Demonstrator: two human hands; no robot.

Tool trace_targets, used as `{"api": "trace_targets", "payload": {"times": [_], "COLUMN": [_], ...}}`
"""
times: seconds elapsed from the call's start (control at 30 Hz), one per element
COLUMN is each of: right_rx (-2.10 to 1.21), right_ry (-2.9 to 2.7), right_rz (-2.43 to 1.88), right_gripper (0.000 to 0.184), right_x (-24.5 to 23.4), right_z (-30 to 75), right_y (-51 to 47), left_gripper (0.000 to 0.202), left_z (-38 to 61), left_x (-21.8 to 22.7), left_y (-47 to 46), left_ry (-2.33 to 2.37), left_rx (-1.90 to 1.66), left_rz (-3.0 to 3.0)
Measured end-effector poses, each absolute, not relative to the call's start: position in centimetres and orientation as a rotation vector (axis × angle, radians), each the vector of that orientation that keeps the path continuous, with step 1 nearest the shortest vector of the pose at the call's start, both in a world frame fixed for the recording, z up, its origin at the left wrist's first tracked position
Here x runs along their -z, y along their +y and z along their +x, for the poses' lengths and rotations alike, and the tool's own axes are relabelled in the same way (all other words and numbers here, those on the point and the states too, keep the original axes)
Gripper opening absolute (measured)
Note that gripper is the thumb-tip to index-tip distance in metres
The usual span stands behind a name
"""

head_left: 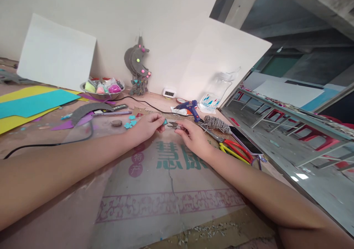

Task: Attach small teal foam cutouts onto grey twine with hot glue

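Our right hand [192, 134], closed around the scissors [174, 125], points their long axis left toward the teal piece [165, 122] our left hand [149, 127] pinches just beside them.

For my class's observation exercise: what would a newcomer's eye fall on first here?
Probably the center, where the left hand holds a small teal piece and the right hand a pointed metal tool. Next, the gray crescent-moon ornament against the wall behind.
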State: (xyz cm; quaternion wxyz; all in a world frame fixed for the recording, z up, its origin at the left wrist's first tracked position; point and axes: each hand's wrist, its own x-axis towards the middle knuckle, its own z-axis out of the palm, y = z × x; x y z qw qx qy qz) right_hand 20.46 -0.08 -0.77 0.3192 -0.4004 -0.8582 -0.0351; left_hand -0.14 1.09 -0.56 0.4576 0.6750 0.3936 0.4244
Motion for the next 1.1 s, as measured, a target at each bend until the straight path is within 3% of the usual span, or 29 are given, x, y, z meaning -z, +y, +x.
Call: {"api": "trace_targets", "payload": {"times": [1.1], "right_rx": [0.375], "right_ry": [-2.278], "right_rz": [-1.035], "right_gripper": [0.028], "right_x": [0.48], "right_z": [20.37], "right_y": [-0.35], "left_gripper": [0.031], "left_z": [-0.01], "left_x": [0.02], "left_y": [0.94], "left_ry": [0.950], "left_rx": [-0.995], "left_rz": [1.567]}}
